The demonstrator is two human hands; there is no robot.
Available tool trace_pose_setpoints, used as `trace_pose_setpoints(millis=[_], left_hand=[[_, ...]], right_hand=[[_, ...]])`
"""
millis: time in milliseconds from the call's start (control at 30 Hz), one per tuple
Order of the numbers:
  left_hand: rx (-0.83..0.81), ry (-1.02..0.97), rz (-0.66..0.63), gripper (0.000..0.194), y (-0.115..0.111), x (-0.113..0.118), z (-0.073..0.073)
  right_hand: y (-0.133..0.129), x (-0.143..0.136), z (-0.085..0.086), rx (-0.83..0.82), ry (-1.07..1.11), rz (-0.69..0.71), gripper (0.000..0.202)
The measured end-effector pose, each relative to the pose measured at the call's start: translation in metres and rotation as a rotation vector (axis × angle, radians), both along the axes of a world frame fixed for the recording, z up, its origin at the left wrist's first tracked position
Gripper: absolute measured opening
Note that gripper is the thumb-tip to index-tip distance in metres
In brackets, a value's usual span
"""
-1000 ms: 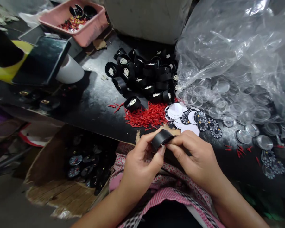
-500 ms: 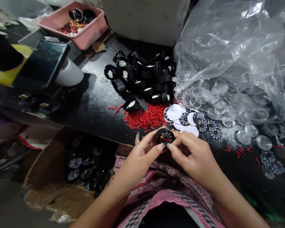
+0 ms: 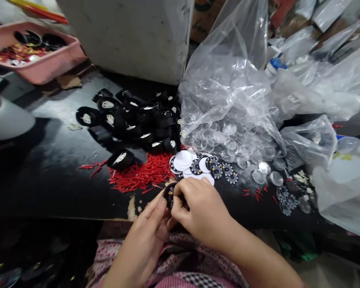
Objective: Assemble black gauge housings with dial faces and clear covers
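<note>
Black cups (image 3: pixel 138 117) lie left of centre, above red needles (image 3: pixel 141 175). At lower centre, the left hand (image 3: pixel 148 232) is curled round a black dial (image 3: pixel 168 195); the right hand (image 3: pixel 199 210) bends over its face, any pinch hidden. Clear lids (image 3: pixel 259 176) lie right of centre.

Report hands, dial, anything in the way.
Left hand holds black-cased dial. Right hand over its face, hiding much of it. Red pointers heaped just beyond.

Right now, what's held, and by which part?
A black dial case, by its side, in the left hand. The right hand hides part of the face; its grip is unclear.
</note>
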State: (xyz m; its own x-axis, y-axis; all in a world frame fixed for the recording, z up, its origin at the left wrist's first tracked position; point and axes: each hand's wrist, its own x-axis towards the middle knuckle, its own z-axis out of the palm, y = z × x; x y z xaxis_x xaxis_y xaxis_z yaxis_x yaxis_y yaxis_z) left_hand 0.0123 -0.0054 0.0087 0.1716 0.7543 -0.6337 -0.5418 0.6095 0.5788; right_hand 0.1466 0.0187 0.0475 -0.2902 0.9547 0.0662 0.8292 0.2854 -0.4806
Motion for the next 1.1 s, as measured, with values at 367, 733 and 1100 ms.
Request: trace_pose_setpoints(millis=[367, 733, 1100], left_hand=[[0.067, -0.011, -0.044, 0.033, 0.001, 0.005, -0.002], [0.038, -0.248, -0.056, 0.029, 0.006, -0.001, -0.005], [0.307, 0.025, -0.153, 0.034, 0.001, -0.001, -0.004]], right_hand=[[0.015, 0.045, 0.002, -0.192, 0.23, -0.043, 0.009], [0.043, 0.127, -0.008, 0.157, 0.017, -0.461, 0.028], [-0.005, 0.012, -0.003, -0.012, 0.363, -0.015, 0.021]])
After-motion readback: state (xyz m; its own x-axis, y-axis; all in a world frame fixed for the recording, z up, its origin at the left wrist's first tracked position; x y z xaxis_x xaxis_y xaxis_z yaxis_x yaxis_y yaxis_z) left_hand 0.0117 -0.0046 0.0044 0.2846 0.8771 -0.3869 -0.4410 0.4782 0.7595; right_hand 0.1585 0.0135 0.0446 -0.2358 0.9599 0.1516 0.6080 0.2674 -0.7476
